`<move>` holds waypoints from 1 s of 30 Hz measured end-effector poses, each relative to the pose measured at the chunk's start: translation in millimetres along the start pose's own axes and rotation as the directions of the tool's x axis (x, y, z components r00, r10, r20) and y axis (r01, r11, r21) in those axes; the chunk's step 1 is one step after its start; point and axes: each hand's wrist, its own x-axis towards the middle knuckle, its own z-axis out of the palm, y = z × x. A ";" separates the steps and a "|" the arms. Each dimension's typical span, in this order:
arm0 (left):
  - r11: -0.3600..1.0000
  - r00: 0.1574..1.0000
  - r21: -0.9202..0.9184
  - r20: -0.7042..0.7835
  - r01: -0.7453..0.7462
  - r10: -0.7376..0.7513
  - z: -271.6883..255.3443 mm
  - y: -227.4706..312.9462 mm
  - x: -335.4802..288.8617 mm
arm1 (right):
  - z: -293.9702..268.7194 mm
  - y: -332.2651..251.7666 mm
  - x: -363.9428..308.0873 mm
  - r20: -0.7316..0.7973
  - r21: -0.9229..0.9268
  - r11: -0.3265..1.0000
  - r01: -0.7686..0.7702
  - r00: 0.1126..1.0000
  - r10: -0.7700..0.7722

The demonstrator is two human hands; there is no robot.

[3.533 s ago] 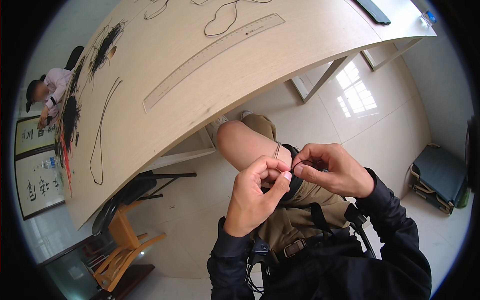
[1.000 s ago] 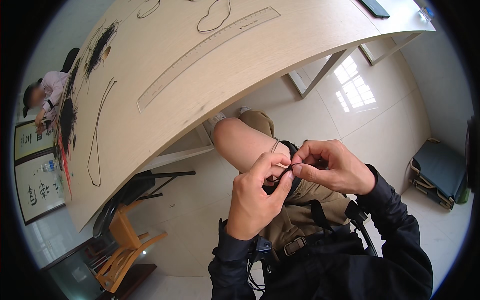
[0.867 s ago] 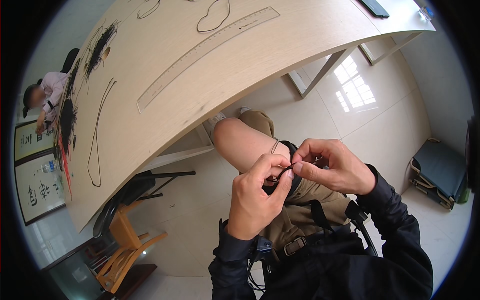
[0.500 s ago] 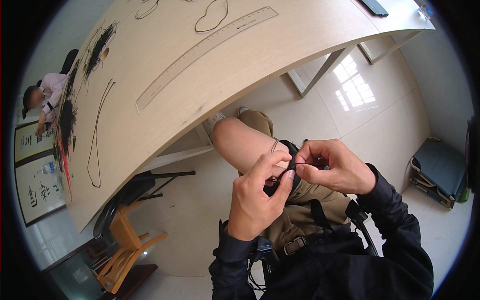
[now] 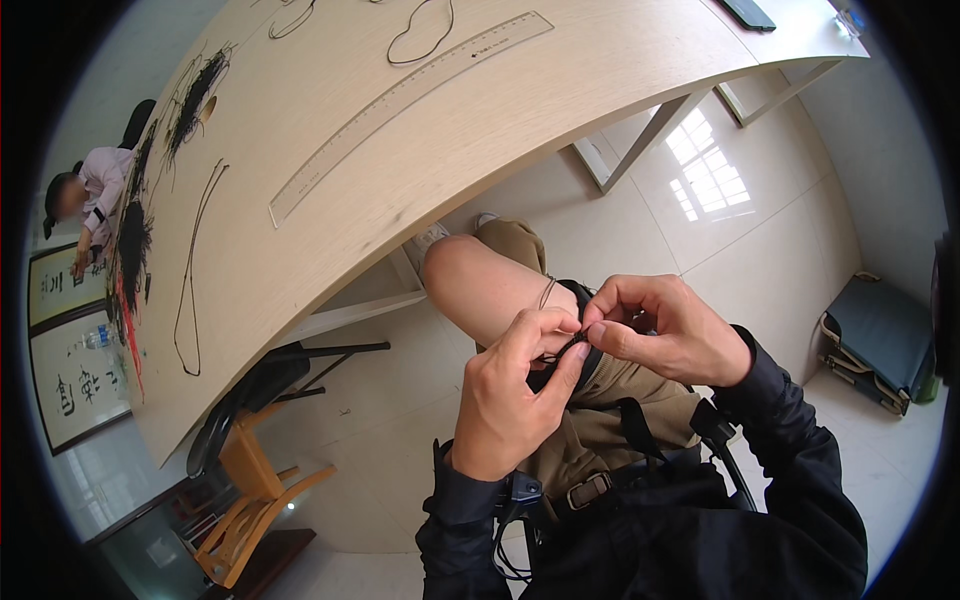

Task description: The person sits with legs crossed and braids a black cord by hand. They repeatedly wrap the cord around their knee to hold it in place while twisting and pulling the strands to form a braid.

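Observation:
Above my lap, my left hand (image 5: 520,390) pinches a thin black cord (image 5: 577,338) between thumb and fingers. My right hand (image 5: 655,330) is closed on the same cord, its thumb and forefinger tips almost touching those of the left. A small dark knotted part shows between the fingertips. One loop of the cord sticks up past my left fingers, in front of my bare knee. The rest of the cord is hidden in the hands.
A pale table (image 5: 420,150) lies ahead, bearing a clear ruler (image 5: 410,105), a long cord loop (image 5: 190,290), another cord loop (image 5: 420,35) and black strand bundles (image 5: 132,245). Someone in a light shirt (image 5: 100,185) is at the far left. A wooden chair (image 5: 250,480) stands lower left.
My right fingertips have shifted slightly left, closer to the left fingertips. The cord stretch that showed across the right fingers is no longer visible. The left hand has barely moved.

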 end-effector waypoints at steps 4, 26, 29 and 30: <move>1.000 1.000 0.007 -0.011 -0.022 0.022 0.4 0.2 0.7 | -1.2 6.1 0.2 0.009 0.000 1.000 0.014 1.000 -0.014; 0.994 0.998 0.086 -0.013 -0.064 0.066 -5.1 5.4 0.9 | -1.4 4.9 -3.7 0.000 -0.199 0.977 0.081 0.997 -0.083; 0.998 0.997 0.040 -0.060 -0.056 0.058 -1.9 3.6 0.0 | 0.0 7.7 -1.9 0.014 -0.061 0.998 0.035 0.999 -0.035; 0.997 0.996 0.046 -0.055 -0.064 0.067 -1.7 4.1 0.4 | -0.5 14.5 0.0 0.021 -0.026 0.998 0.053 0.998 -0.052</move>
